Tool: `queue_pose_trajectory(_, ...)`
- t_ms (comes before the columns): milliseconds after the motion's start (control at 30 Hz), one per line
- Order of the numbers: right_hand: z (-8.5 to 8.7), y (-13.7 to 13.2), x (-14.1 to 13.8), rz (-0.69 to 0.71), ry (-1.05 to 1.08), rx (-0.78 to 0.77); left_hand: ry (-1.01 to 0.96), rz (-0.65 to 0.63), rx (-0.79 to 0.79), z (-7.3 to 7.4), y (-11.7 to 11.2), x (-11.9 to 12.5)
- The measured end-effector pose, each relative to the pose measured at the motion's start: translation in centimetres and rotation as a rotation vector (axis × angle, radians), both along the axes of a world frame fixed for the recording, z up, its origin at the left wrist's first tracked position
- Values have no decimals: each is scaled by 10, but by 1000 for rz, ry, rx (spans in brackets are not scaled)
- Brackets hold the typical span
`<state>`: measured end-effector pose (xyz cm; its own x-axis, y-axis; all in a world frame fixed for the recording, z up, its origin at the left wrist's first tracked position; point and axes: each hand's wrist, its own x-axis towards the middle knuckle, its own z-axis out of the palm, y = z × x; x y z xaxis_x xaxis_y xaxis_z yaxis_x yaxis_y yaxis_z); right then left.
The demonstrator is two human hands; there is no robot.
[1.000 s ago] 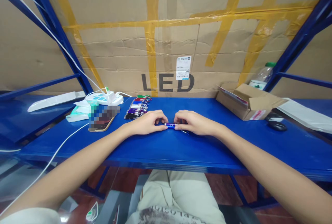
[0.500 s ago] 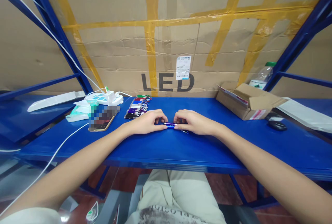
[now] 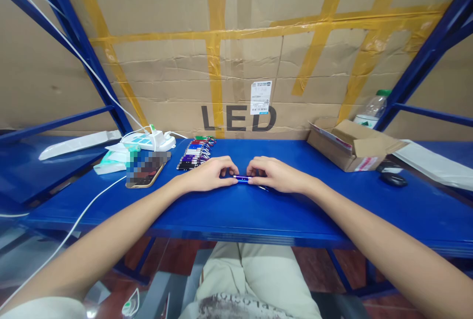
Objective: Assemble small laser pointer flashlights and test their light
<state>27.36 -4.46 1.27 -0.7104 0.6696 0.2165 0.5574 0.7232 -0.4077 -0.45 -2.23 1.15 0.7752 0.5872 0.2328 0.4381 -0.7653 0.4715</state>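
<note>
Low over the middle of the blue table, a shiny blue-purple keychain flashlight (image 3: 243,179) lies level between my two hands. My left hand (image 3: 217,174) pinches its left end with thumb and fingertips. At the other end, my right hand (image 3: 271,174) closes thumb and fingers round it, hiding that part. A small metal clip (image 3: 262,188) sticks out below the right fingers. Beyond my left hand lies a neat row of similar keychain flashlights (image 3: 194,152) in several colours, their metal clips pointing right.
At left are a phone (image 3: 146,174), a tissue pack (image 3: 116,156) and a white power strip (image 3: 157,139) with cables. An opened cardboard box (image 3: 349,149), a black mouse (image 3: 393,179) and a plastic bottle (image 3: 375,107) stand right. A large taped cardboard sheet (image 3: 166,78) closes off the back.
</note>
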Motion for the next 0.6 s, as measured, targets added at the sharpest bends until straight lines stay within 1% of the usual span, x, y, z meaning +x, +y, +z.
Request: queue_pose_trajectory(600,1,-1,-1,-8,-5,-7,4,-5,1,0,0,0)
